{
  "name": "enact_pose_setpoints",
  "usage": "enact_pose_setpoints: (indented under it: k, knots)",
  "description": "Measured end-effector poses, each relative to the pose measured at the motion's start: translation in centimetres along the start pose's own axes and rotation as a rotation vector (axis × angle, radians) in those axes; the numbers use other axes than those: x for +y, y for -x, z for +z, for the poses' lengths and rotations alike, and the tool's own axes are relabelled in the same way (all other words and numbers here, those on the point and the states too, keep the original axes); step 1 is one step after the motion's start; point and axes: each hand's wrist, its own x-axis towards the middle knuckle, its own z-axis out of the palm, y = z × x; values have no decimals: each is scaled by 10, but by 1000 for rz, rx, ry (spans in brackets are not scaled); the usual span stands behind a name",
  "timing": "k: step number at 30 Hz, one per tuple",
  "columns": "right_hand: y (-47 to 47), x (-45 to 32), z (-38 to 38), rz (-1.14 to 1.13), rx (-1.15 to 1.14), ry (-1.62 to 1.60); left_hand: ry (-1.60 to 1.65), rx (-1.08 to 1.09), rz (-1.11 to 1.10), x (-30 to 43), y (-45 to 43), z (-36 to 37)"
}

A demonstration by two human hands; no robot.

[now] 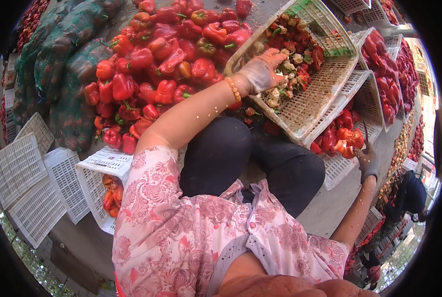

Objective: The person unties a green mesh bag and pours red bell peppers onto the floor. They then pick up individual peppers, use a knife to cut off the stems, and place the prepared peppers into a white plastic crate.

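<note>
My left hand (262, 70), in a pale worn glove with the fingers apart, reaches over the near rim of a soiled plastic crate (325, 81). Pepper cores and scraps (293, 67) lie heaped in that crate, just at my fingertips. Off to the right, my gloved right hand (367, 161) is closed around a knife whose thin curved blade (366, 133) points away from me. Beside the blade are cut red pepper pieces (347, 141), in a white crate (341, 169) under the tilted one. Whether my right hand touches those pieces is unclear.
A large pile of red bell peppers (165, 55) spreads beyond my knees. Green mesh sacks (68, 55) stand at the left, with white crates (18, 169) below them. One crate (94, 200) holds pepper pieces. More filled crates (382, 74) and another person (410, 195) are at the right.
</note>
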Motion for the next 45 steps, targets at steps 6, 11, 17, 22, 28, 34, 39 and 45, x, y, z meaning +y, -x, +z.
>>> enact_pose_setpoints:
  k: [6, 11, 17, 22, 28, 34, 39, 45]
  knots:
    - [10, -1, 20, 201, 219, -261, -474, 243, -341, -144, 0, -91]
    - [-18, -47, 81, 94, 127, -506, -710, -65, -471, -231, 29, -69]
    - [-37, -138, 99, -56, -28, -507, -827, -377, -558, -247, -4, -42]
    - [-35, -183, 105, -91, -203, -526, -712, -146, -240, -228, 13, -90]
    - [-4, -262, 153, -384, -534, -440, -275, 75, 64, -90, 38, -165]
    - [25, -309, 173, -740, -533, -235, -239, 14, 235, -13, 55, -178]
    - [31, -296, 169, -806, -490, -78, -183, 56, 255, 3, 69, -177]
    - [-4, -200, 166, -636, -401, 173, -137, 70, 238, -11, 74, -164]
